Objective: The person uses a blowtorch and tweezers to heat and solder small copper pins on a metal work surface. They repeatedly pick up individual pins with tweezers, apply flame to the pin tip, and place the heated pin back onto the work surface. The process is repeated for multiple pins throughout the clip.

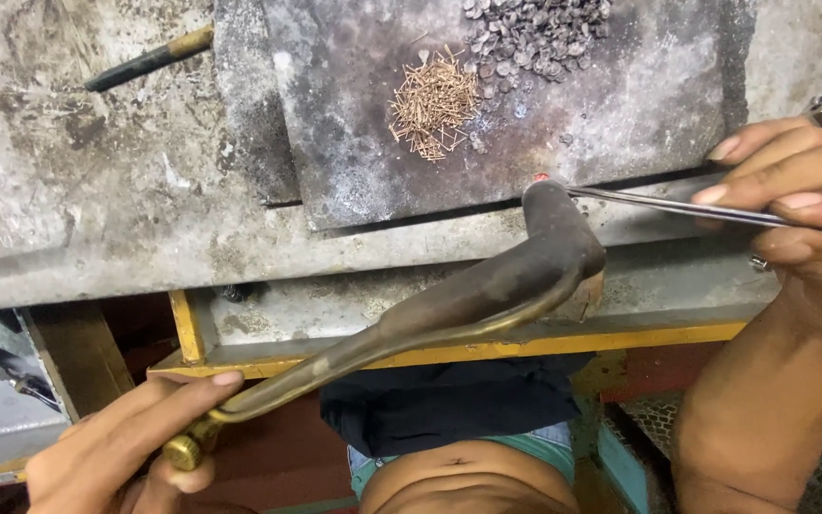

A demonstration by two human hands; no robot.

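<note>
- Left hand [111, 447], lowest and nearest in view: fingers were clamped on the brass-knobbed end of a curved torch [459, 300], index finger laid along its stem.
- Curved torch: dark bent tube that ran up and right from that hand; its nozzle [549, 200] pointed at the near edge of the grey slab [620, 105], where a small red glow [541, 177] showed.
- Brass pins [433, 103]: loose heap on the slab, well apart from the nozzle; dark metal bits [530, 33] heaped just beyond.
- Dark rod [149, 59]: lay on the stained tabletop [97, 190], far left, untouched.
- Right hand [796, 209]: fingers were pinched on thin tweezers [658, 202], tips at the glow.
- Step judged: heating a tiny piece held at the slab edge. Next move called for a steady nozzle and an unmoved tweezer grip.
</note>
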